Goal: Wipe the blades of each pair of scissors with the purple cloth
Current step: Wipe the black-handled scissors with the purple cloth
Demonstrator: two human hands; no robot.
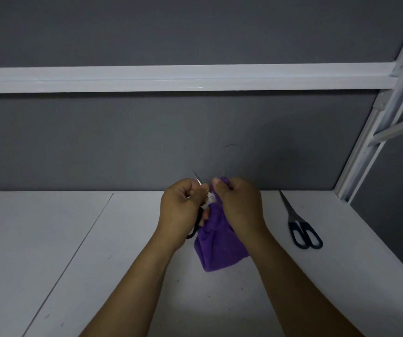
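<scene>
**Listener:** Hands first, please. What are yours doing?

**Me:** Both are raised close together over a white tabletop point(98, 263). My left hand point(178, 210) is curled round the black loop handles of a small pair of steel scissors point(211, 197). One thin blade points up and away from me. My right hand point(240, 205) pinches a soft purple cloth point(220, 249) over the second blade, which is mostly hidden. The rest of the cloth hangs down below my hands.

**Listener:** And the other pair?

**Me:** Farther off to my right, a longer pair of scissors with dark teal handles point(300, 227) lies flat on the table. Its blades are closed and it is well apart from my hands. Behind the table stands a dark grey wall panel point(147, 142). Higher up, a white horizontal rail point(171, 77) crosses it and meets a white metal frame post point(375, 147) at the right.
</scene>
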